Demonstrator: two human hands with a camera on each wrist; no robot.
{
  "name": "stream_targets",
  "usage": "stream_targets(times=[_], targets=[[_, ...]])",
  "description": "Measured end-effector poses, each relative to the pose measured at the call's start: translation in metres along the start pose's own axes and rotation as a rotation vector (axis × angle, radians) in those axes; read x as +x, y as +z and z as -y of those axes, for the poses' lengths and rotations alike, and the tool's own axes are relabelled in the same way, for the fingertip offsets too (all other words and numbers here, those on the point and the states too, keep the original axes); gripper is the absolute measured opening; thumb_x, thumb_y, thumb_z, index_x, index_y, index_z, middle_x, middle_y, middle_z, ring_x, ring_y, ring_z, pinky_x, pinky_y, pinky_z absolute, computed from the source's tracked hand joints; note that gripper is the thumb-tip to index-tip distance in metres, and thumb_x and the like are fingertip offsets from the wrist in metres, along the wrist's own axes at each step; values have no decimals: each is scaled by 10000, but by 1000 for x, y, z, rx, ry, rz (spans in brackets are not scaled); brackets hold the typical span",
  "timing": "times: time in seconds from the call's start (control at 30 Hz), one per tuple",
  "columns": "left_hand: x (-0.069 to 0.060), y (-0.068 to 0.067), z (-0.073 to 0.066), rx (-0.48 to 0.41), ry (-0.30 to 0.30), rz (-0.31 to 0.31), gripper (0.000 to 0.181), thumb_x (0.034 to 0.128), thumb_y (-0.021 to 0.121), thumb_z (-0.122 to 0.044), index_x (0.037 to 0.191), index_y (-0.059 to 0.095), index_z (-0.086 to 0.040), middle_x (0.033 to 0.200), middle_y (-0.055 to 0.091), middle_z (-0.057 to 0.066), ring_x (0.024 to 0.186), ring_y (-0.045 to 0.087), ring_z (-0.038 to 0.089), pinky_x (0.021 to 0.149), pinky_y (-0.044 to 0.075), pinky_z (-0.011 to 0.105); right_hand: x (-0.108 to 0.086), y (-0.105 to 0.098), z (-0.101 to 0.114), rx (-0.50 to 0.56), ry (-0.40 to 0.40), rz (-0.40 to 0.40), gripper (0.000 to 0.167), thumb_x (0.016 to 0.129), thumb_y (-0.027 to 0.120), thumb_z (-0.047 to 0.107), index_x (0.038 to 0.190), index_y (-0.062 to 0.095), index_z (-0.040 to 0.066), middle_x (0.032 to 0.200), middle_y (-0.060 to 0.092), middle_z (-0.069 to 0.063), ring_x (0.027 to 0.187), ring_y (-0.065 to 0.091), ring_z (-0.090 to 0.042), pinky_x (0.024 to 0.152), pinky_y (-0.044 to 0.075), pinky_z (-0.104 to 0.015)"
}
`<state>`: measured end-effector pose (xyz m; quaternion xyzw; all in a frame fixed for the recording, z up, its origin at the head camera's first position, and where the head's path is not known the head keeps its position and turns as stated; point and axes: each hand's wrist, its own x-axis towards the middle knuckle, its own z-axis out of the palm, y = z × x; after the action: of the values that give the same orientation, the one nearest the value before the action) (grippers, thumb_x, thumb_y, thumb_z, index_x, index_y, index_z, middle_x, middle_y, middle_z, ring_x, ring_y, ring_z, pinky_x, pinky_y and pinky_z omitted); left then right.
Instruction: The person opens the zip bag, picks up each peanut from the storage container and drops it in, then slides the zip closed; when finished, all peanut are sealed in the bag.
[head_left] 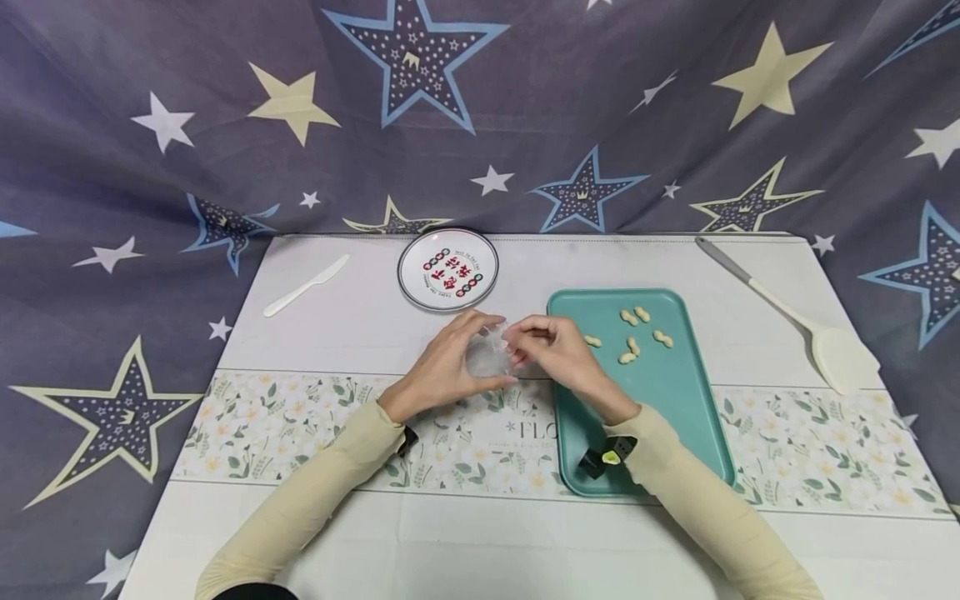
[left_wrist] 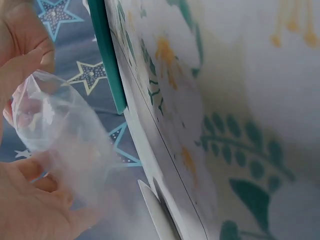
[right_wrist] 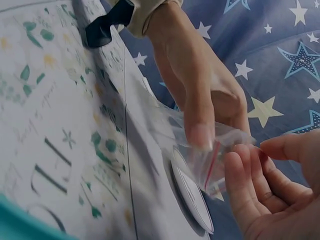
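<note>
A clear plastic zip-lock bag (head_left: 486, 358) is held up between both hands, above the table in front of the plate. My left hand (head_left: 441, 364) curves its thumb and fingers around the bag from the left. At the bag's top edge, my right hand (head_left: 558, 354) pinches the film with thumb and fingers. In the right wrist view the bag (right_wrist: 220, 159) shows a red zip line near its mouth. The left wrist view has the bag (left_wrist: 75, 137) puffed out, and no contents can be made out in it.
A teal tray (head_left: 652, 417) lies to the right under my right forearm, with several peanuts (head_left: 662, 338) on it. Behind my hands stands a round plate (head_left: 448, 269) with red lettering. A white plastic knife (head_left: 307, 286) lies back left; a spatula (head_left: 798, 321) lies far right.
</note>
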<state>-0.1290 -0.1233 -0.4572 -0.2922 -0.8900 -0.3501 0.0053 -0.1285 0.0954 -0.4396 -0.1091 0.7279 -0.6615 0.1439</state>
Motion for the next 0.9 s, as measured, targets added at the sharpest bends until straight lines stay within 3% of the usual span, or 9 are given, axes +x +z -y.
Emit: stream_targets(times=[0.23,0.4,0.7,0.9], targets=[[-2,-2,1,18,-19,11,932,751,913,-511,1504,522,-124,1335,596,80,1230,573,231,1074,517,447,-5,-17,-3,-54,-29,-39,228,1035,633,89,1125,719,-103,957,713,-339,690,732,-113,689,649,-283],[-4,-4,0,28,-41,16,956,745,895,-563,1517,516,-145,1337,578,31,1253,563,221,1087,514,461,-13,-33,-10,-90,2,-64,256,1039,638,111,1143,704,-113,999,706,-362,725,744,-145,706,657,-330],[-5,-4,2,25,-56,12,945,742,895,-571,1503,535,-142,1368,569,-1,1269,558,206,1089,517,460,-30,-56,-24,-292,53,-104,220,1028,661,134,1132,714,-54,989,756,-263,808,760,-287,734,656,-385],[-3,-4,1,27,-44,5,935,741,901,-560,1502,535,-158,1346,571,-9,1242,556,183,1081,521,429,-38,-63,-32,-421,34,-95,155,1007,696,136,1090,735,11,948,764,-184,749,725,-244,652,630,-324]])
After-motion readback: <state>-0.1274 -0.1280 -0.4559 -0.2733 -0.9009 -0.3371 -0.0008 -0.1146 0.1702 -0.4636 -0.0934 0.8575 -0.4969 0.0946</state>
